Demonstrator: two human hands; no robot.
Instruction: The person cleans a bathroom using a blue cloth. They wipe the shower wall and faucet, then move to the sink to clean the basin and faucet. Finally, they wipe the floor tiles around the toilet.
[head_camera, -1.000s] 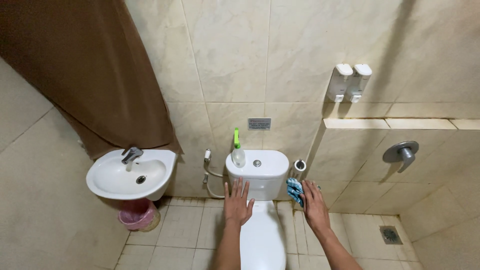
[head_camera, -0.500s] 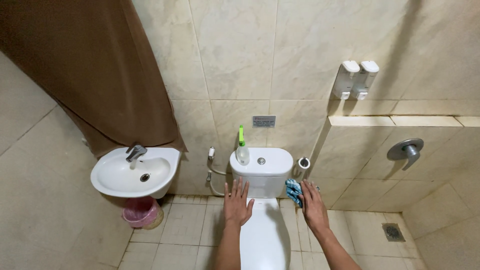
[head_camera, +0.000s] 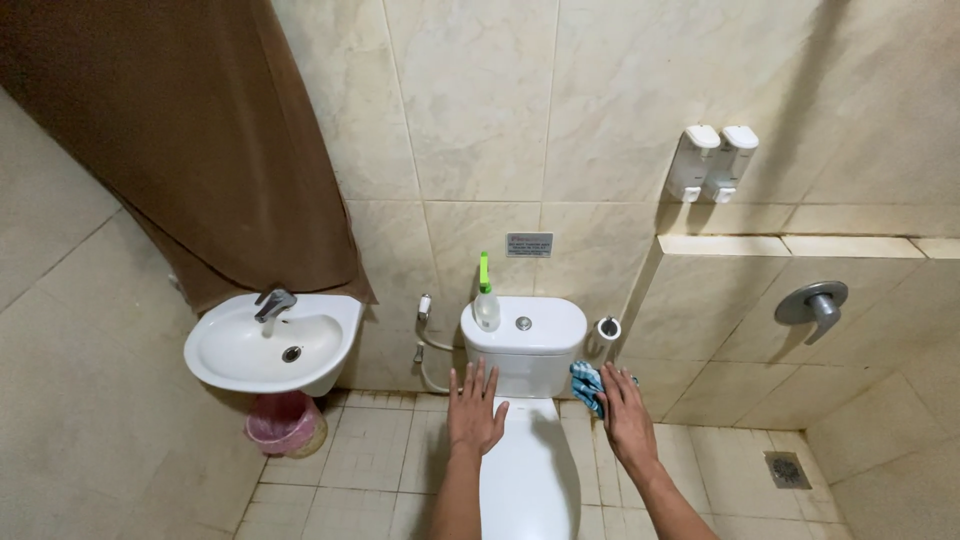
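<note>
I look down at a white toilet (head_camera: 528, 470) with its lid down and its tank (head_camera: 525, 340) against the tiled wall. My left hand (head_camera: 474, 410) is spread flat, fingers apart, over the back of the lid by the tank front. My right hand (head_camera: 627, 415) is off the toilet's right side and grips a blue patterned cloth (head_camera: 586, 385). A clear spray bottle with a green nozzle (head_camera: 486, 297) stands on the tank's left corner.
A white wall basin with a tap (head_camera: 268, 345) hangs at left, a pink bin (head_camera: 285, 425) beneath it. A brown curtain (head_camera: 200, 140) hangs upper left. Two white dispensers (head_camera: 712, 162), a paper roll (head_camera: 607, 328), a shower valve (head_camera: 815, 305) and a floor drain (head_camera: 786, 470) are at right.
The view has shifted slightly downward and rightward. Both hands stay in nearly the same place by the toilet, the right still holding the cloth.
</note>
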